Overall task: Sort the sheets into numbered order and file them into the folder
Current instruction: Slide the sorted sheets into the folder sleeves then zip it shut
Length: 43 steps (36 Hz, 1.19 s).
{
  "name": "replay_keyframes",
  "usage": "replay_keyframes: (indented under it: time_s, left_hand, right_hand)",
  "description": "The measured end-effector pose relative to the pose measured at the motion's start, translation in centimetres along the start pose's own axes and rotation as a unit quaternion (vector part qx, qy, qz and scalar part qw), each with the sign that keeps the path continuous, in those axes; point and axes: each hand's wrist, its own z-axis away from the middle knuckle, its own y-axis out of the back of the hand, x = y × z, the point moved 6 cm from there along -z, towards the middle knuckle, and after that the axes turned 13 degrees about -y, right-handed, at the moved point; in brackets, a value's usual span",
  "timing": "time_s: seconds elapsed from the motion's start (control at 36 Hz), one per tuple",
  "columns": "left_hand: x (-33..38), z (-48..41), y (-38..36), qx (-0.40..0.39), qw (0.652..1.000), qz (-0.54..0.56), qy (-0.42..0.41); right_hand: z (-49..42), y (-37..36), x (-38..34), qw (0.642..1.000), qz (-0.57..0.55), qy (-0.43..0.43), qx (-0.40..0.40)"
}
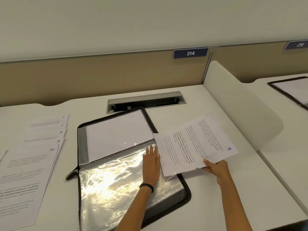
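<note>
An open black zip folder (pixel 186 189) with clear plastic sleeves lies in the middle of the white desk. My left hand (pixel 150 162) rests flat, fingers straight, on the glossy sleeve (pixel 113 180) of the near page. My right hand (pixel 215 168) pinches the near corner of a printed sheet marked 3 (pixel 191 144), held at the folder's right edge with its left edge at the sleeve opening. A white sheet shows inside the far sleeve (pixel 116 132). Sheets numbered 6 to 10 (pixel 41 144) lie fanned on the left.
A grey cable hatch (pixel 145 100) is set into the desk (pixel 225 197) behind the folder. A tan partition with a sign reading 214 (pixel 190 53) stands at the back. A white divider (pixel 233 100) separates the neighbouring desk, where another folder (pixel 290 90) lies.
</note>
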Motion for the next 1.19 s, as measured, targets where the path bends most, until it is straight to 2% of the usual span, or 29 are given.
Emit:
replay_keyframes:
  time_s: [0.19, 0.47, 0.58, 0.64, 0.83, 0.97, 1.03, 1.08, 1.14, 1.19]
  left_hand:
    - [-0.3, 0.2, -0.9, -0.038, 0.999, -0.029, -0.015]
    - [-0.9, 0.6, -1.7, -0.090, 0.987, -0.132, -0.031]
    - [-0.8, 0.4, -1.7, -0.089, 0.986, -0.136, -0.032]
    - [-0.8, 0.5, -1.7, -0.090, 0.986, -0.140, -0.029]
    - [-1.4, 0.8, -1.7, -0.082, 0.989, -0.120, -0.025]
    - [-0.9, 0.8, -1.7, -0.071, 0.991, -0.105, -0.032]
    - [-0.6, 0.9, -1.6, -0.067, 0.992, -0.098, -0.037]
    - [-0.6, 0.9, -1.6, -0.063, 0.993, -0.094, -0.038]
    - [-0.8, 0.9, -1.5, -0.062, 0.992, -0.102, -0.038]
    - [-0.9, 0.8, -1.5, -0.058, 0.992, -0.105, -0.038]
  right_hand:
    - [0.0, 0.7, 0.1, 0.999, 0.042, -0.010, 0.013]
    - [-1.1, 1.9, 2.2, 0.998, 0.047, -0.023, 0.037]
    - [-1.3, 1.8, 2.3, 0.998, 0.029, 0.016, 0.059]
    - [-1.1, 1.9, 2.3, 0.994, 0.012, 0.035, 0.103]
    - [0.4, 2.0, 1.8, 0.944, 0.067, 0.130, 0.297]
    - [1.2, 0.6, 0.8, 0.869, 0.232, 0.224, 0.376]
    - [1.1, -0.8, 0.6, 0.855, 0.272, 0.262, 0.356]
    - [0.8, -3.0, 0.8, 0.859, 0.299, 0.293, 0.294]
    - [0.4, -5.8, 1.5, 0.873, 0.324, 0.317, 0.181]
    - [0.3, -8.7, 2.4, 0.863, 0.367, 0.340, 0.074]
